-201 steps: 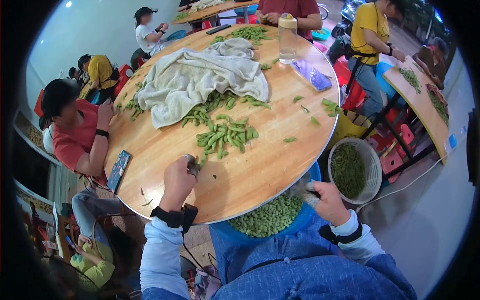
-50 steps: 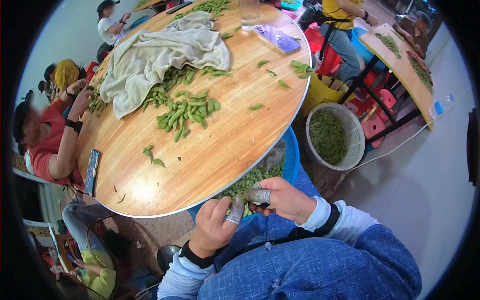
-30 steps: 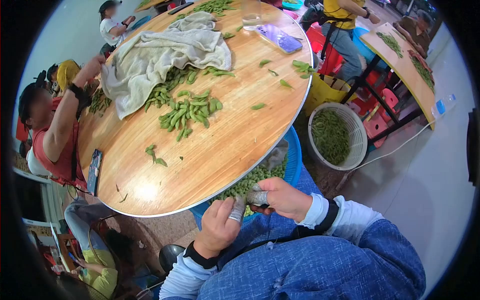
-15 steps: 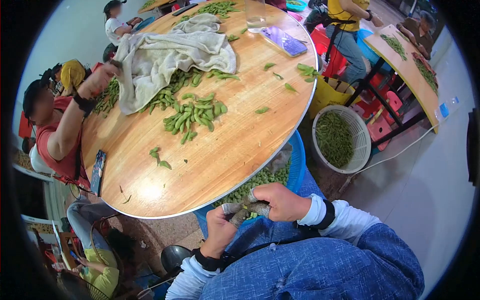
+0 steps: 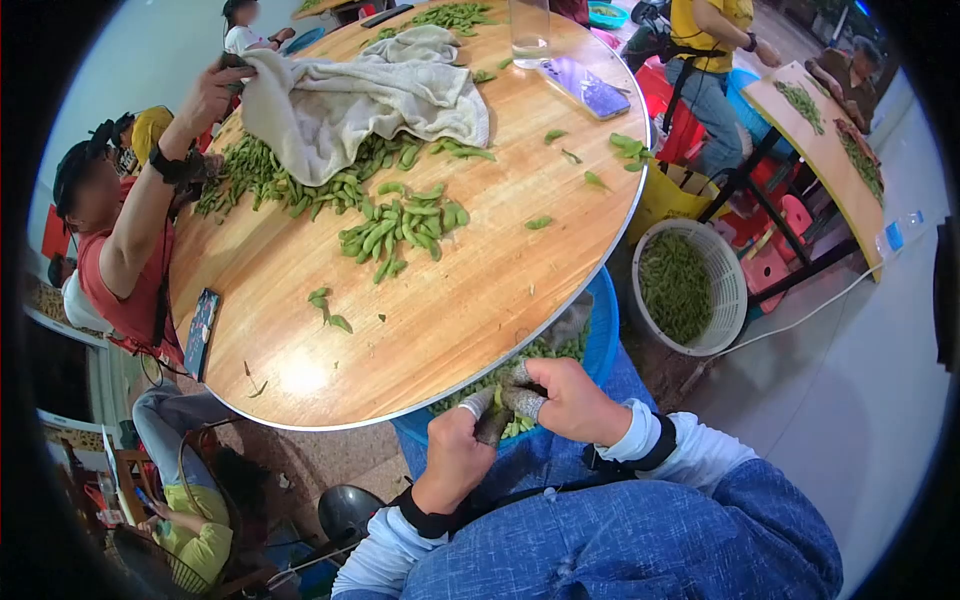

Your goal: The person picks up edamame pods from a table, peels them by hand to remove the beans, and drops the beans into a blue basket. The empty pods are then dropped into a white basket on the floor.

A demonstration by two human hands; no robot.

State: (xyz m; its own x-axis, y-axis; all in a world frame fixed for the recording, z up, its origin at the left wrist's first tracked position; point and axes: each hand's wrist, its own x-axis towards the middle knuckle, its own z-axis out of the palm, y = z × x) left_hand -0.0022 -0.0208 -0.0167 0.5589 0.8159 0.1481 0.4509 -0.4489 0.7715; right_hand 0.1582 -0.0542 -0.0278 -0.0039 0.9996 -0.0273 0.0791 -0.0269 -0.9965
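Observation:
Above a blue basin (image 5: pixel 604 330), my left hand (image 5: pixel 460 445) and my right hand (image 5: pixel 568 395) meet, with cloth-like covers on several fingertips. Pinched between them is a green soybean pod (image 5: pixel 498 398), mostly hidden by the fingers. Shelled green beans (image 5: pixel 522 424) lie in the basin under my hands, close to my lap. On the round wooden table (image 5: pixel 450 320) in front of me is a small heap of soybean pods (image 5: pixel 405 228). A larger pod pile (image 5: pixel 265 175) lies behind it, partly covered by a grey-white towel (image 5: pixel 400 105).
At the left a co-worker's hand (image 5: pixel 212 88) holds up the towel's corner. A phone (image 5: pixel 585 88), a clear glass (image 5: pixel 529 45) and another phone (image 5: pixel 202 330) rest on the table. A white basket (image 5: pixel 733 300) of pods stands on the floor at right.
The co-worker's hand has raised the towel's left corner, uncovering more pods. My hands stay together over the basin, with their fingers slightly shifted. The view has moved a little.

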